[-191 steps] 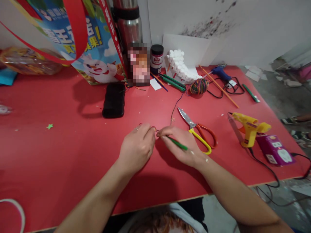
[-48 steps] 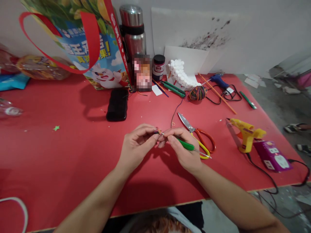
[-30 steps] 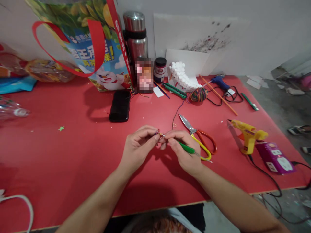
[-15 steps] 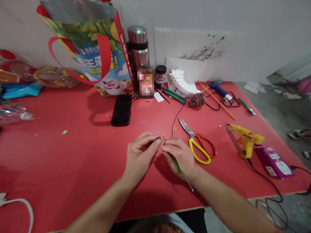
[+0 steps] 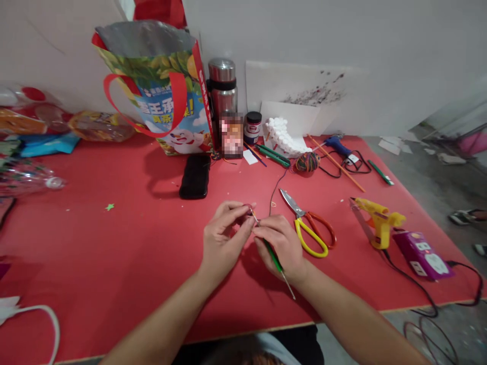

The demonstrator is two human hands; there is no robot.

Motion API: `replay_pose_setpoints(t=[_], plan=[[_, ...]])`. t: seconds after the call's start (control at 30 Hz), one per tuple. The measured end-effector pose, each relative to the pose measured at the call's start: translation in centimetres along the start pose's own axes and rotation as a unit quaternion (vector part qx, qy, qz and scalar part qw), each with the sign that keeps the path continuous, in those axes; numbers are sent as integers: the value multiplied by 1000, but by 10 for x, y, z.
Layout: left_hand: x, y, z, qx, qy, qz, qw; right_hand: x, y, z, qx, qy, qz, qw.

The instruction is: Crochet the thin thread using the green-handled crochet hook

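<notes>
My left hand (image 5: 226, 235) pinches a small loop of dark yarn (image 5: 247, 207) between thumb and fingers. In my right hand (image 5: 280, 243) is a crochet hook with a green grip (image 5: 274, 256); its tip meets the yarn at the left fingertips. Its other metal end sticks out below the palm. A dark strand runs from the hands up to a multicoloured yarn ball (image 5: 307, 162). Just right of my right hand lie scissors (image 5: 310, 223) with one yellow and one red handle, blades slightly apart. The stitches themselves are too small to make out.
On the red table (image 5: 133, 263) stand a yellow glue gun (image 5: 380, 218) and a purple box (image 5: 422, 256) at right. A black phone (image 5: 195, 176), a printed bag (image 5: 163, 101), a steel thermos (image 5: 222, 86) and a dark jar (image 5: 252, 126) are farther back. A white cable (image 5: 49, 314) lies front left.
The view has tilted and shifted slightly. My left fingers have lifted and opened a little around the yarn loop, which shows more now. The hook has turned slightly steeper in my right hand.
</notes>
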State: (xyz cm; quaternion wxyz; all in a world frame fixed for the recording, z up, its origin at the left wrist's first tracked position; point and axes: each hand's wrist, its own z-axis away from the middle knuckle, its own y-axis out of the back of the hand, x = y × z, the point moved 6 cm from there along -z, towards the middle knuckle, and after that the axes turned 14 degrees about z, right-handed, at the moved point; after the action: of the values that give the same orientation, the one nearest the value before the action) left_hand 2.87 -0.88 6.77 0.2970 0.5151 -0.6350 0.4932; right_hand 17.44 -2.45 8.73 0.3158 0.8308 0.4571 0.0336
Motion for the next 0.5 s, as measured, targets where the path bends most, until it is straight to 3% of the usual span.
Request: replay_pose_setpoints(t=[0.27, 0.4, 0.5], plan=[[-6, 0, -2, -7, 82, 98, 992, -1, 0, 1, 17, 16, 7, 1000], [-15, -3, -4, 15, 163, 200, 966, -3, 0, -2, 10, 47, 22, 999], [-19, -3, -6, 40, 215, 238, 946, -3, 0, -4, -33, 82, 17, 996]])
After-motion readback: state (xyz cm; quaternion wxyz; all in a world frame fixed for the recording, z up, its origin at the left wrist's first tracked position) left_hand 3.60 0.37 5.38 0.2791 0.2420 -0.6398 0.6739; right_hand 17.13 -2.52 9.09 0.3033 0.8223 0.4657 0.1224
